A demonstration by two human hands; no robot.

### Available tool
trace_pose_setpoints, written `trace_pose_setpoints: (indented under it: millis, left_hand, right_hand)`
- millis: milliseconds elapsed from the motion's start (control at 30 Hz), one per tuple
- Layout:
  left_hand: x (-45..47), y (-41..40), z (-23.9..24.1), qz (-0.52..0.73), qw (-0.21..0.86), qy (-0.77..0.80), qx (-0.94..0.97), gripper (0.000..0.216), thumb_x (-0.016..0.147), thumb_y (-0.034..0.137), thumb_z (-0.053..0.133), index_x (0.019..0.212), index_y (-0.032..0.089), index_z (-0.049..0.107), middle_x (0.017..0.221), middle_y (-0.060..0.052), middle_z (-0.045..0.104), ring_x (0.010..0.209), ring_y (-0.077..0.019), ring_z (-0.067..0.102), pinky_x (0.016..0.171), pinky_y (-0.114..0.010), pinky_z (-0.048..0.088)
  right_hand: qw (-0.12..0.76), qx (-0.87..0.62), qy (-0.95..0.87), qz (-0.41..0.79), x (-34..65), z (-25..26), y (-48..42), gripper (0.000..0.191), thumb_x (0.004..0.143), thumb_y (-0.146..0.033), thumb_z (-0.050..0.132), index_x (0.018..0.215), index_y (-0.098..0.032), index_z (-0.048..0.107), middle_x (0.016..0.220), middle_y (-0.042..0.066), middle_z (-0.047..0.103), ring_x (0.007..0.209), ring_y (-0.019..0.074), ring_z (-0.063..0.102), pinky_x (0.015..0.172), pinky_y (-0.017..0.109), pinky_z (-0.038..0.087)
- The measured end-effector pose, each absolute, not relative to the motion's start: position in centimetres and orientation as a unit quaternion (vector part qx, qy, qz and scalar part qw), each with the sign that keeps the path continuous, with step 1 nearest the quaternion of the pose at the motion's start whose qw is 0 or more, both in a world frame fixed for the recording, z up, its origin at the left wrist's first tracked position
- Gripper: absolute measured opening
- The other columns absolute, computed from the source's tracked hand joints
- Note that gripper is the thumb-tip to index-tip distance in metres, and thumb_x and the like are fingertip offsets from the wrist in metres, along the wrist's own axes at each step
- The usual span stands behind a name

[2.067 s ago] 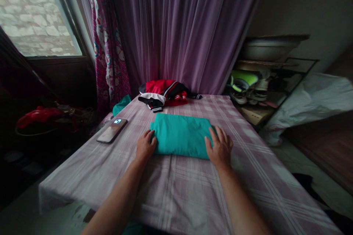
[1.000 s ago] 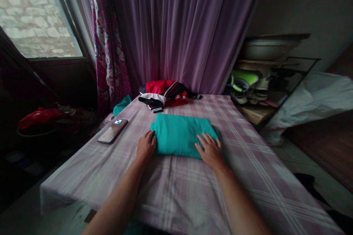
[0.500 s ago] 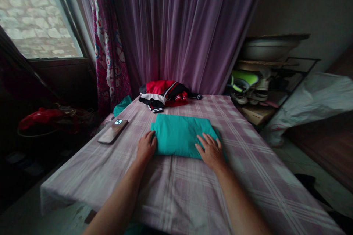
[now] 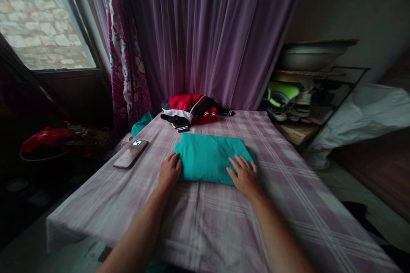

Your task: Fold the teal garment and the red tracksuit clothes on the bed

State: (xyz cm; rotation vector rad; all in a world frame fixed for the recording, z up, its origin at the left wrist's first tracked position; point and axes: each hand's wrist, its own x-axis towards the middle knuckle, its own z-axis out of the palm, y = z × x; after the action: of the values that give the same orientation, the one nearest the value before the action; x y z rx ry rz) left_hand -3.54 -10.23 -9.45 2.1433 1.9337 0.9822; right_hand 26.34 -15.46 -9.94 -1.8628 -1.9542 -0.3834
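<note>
Center frame, a folded teal cloth [image 4: 208, 158] lies on a plaid tablecloth [image 4: 205, 226]. The left hand [image 4: 169, 169], loosely curled, touches its left edge, any pinch unclear; the right hand [image 4: 245, 175] rests spread on its right side, gripping nothing. Pushing sideways could rumple or skew its layers.

Since 2.1 s ago, the right hand [image 4: 246, 175] has shifted inward, away from the right edge of the tabletop [image 4: 304, 204], and onto the folded teal cloth's top face [image 4: 208, 155].
</note>
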Motion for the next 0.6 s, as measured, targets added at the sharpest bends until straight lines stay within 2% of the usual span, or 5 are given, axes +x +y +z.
trace_pose_setpoints:
  millis: [267,433,600]
  left_hand:
    - [-3.7,-10.1,-9.7,0.332,0.039,0.629,0.702,0.039,0.093,0.025,0.049,0.128,0.017,0.064,0.133,-0.011,0.064,0.117,-0.0253,0.063,0.106,-0.042,0.047]
    - [-3.4,-10.5,-9.0,0.304,0.049,0.642,0.702,0.041,0.095,0.027,0.046,0.131,0.016,0.062,0.139,-0.013,0.06,0.123,-0.0253,0.059,0.107,-0.042,0.044]
    - [-2.9,-11.1,-8.2,0.238,0.041,0.698,0.674,0.047,0.096,0.031,0.043,0.141,0.021,0.052,0.144,-0.014,0.056,0.135,-0.0297,0.049,0.113,-0.057,0.032]
  right_hand:
    - [0.214,-0.669,-0.698,-0.14,26.0,-9.6,-15.6,0.039,0.097,-0.039,0.047,0.13,-0.027,0.064,0.141,0.01,0.059,0.132,0.0279,0.051,0.111,0.054,0.029]
    - [0.216,-0.666,-0.701,-0.132,26.0,-9.8,-15.6,0.04,0.097,-0.04,0.045,0.131,-0.026,0.064,0.141,0.01,0.059,0.132,0.0286,0.05,0.11,0.055,0.029]
    - [0.264,-0.65,-0.696,-0.152,26.6,-10.4,-15.0,0.041,0.097,-0.04,0.042,0.126,-0.025,0.066,0.137,0.011,0.062,0.127,0.0278,0.054,0.108,0.053,0.032]
